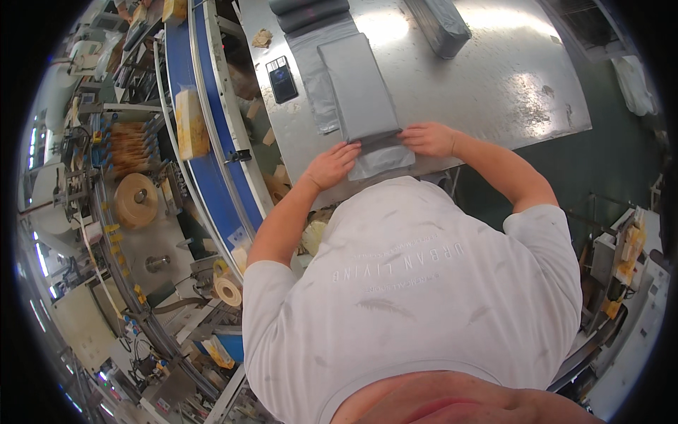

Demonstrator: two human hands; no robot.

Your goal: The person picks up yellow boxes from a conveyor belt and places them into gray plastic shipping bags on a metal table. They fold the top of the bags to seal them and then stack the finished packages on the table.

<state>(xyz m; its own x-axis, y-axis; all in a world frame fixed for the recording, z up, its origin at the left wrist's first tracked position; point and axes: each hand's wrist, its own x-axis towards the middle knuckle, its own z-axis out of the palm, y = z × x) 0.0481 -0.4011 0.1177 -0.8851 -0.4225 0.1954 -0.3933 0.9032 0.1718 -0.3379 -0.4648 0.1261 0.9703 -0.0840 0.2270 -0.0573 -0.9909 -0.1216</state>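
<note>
A long grey bundle lies on the metal table, wrapped in thin grey plastic. Its near end carries a loose flap of grey plastic film that hangs toward my body over the table's edge. My left hand is at the bundle's near left corner, fingers pressed together on the film. At the near right corner, my right hand pinches the film between thumb and fingers. More grey sheet is spread under the bundle's left side, leading up to grey rolls at the far edge.
A dark phone and a crumpled brown scrap lie left on the metal table. Another grey wrapped bundle is at the back. Along the left runs a blue conveyor carrying yellow-and-white packs, with machinery beyond it.
</note>
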